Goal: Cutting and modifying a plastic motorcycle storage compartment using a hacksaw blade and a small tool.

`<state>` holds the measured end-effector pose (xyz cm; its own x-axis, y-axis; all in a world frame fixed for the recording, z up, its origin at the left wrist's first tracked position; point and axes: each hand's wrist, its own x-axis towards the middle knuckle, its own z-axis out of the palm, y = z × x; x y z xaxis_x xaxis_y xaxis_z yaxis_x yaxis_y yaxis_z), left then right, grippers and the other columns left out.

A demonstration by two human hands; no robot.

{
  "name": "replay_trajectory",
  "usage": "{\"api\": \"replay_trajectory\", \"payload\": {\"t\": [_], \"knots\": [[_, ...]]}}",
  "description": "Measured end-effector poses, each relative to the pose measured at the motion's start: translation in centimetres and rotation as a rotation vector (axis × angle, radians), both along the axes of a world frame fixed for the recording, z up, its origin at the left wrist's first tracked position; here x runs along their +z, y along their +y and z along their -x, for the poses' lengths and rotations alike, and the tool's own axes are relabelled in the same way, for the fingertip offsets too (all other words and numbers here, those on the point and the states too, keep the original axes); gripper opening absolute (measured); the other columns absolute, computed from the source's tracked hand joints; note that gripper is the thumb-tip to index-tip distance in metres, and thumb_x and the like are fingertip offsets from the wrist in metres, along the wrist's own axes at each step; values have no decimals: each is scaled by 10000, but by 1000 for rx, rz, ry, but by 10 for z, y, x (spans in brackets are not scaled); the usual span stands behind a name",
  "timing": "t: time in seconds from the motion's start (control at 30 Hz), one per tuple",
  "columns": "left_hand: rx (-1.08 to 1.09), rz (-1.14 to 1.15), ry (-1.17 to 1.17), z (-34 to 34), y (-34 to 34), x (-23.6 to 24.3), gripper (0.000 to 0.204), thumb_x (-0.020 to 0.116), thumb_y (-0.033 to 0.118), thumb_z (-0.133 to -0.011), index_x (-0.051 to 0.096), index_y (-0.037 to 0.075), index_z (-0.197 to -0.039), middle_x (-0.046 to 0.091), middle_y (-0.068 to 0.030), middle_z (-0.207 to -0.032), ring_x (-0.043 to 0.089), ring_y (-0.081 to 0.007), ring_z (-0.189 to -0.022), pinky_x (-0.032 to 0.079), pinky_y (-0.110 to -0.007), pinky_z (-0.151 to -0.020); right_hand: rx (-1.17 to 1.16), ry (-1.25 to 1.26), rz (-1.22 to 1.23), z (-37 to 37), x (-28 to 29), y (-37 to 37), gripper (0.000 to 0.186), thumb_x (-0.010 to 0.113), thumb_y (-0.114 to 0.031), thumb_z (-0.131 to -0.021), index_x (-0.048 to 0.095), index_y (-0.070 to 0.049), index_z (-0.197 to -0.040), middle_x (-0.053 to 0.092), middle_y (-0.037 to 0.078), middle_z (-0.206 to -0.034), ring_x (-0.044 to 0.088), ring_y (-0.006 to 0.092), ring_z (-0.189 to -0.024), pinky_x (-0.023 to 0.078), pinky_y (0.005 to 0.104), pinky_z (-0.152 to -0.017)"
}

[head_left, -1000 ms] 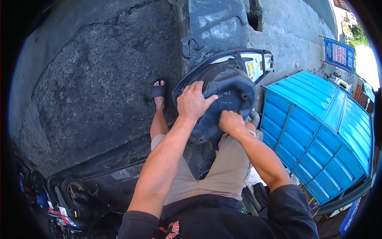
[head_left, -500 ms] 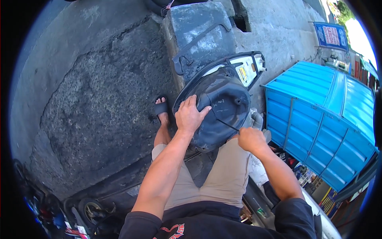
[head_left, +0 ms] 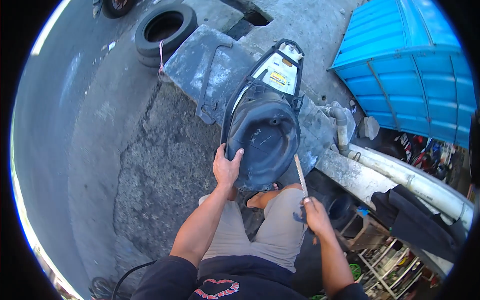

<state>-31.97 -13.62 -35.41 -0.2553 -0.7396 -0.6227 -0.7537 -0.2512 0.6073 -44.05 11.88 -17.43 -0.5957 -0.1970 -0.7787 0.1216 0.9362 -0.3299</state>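
Observation:
What looks like a motorcycle seat, underside up with a black plastic pan (head_left: 265,132) and a white labelled panel (head_left: 280,75), leans from a concrete block (head_left: 225,65) toward my knees. My left hand (head_left: 226,167) grips the pan's left rim, thumb on the inner side and fingers around the edge. White marks and a thin line show on the pan. In my right hand (head_left: 317,215), beside my right thigh, is a hand saw (head_left: 301,175) with a toothed blade pointing up. The blade stands apart from the pan's right edge. Its handle is mostly hidden by my fingers.
A dark bent strip (head_left: 207,82) lies on the block. Two stacked tyres (head_left: 165,32) are beyond it at the far left. On the right are a blue metal container (head_left: 400,80), a grey pipe (head_left: 400,175), a dark cloth (head_left: 420,215) and a cluttered rack (head_left: 385,265).
The saw has come off the pan, and my right hand has moved down to my thigh. My left hand has shifted from the pan's surface to its left rim. The view has turned.

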Motion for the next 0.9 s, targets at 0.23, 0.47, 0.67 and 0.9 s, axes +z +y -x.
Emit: {"api": "replay_trajectory", "payload": {"t": [0.23, 0.47, 0.67, 0.9], "knots": [[-194, 75, 134, -6, -24, -1, 820, 807, 382, -848, 486, -72, -1451, 590, -312, -1391, 606, -398, -1282, 477, -452, -1075, -447, -52, 207, -100, -19, 24, 302, 534, -227, -1021, 677, 36, -1064, 716, 212, -873, 717, 364, -858, 532, 454, -780], [-585, 271, 19, 65, -74, -6, 1050, 864, 462, -759, 366, -44, -1532, 510, -306, -1473, 526, -426, -1354, 431, -449, -1136, -293, 113, 150, -87, -34, -22, 307, 537, -269, -1007, 644, 6, -1094, 697, 324, -972, 659, 527, -958, 501, 584, -839], [-716, 268, -16, 105, -70, -31, 1024, 845, 423, -779, 332, -21, -1547, 494, -294, -1469, 529, -441, -1336, 442, -467, -1121, -358, 230, 38, -57, -91, -56, 355, 523, -290, -1011, 645, 32, -1101, 703, 332, -971, 668, 524, -964, 502, 596, -885], [-654, 181, 25, 99, -64, -29, 886, 784, 290, -844, 351, -65, -1531, 458, -296, -1504, 479, -431, -1387, 382, -445, -1165, -371, 149, -158, -56, -108, -102, 360, 530, -280, -1007, 654, 40, -1117, 699, 352, -970, 670, 532, -967, 511, 585, -911]]}}
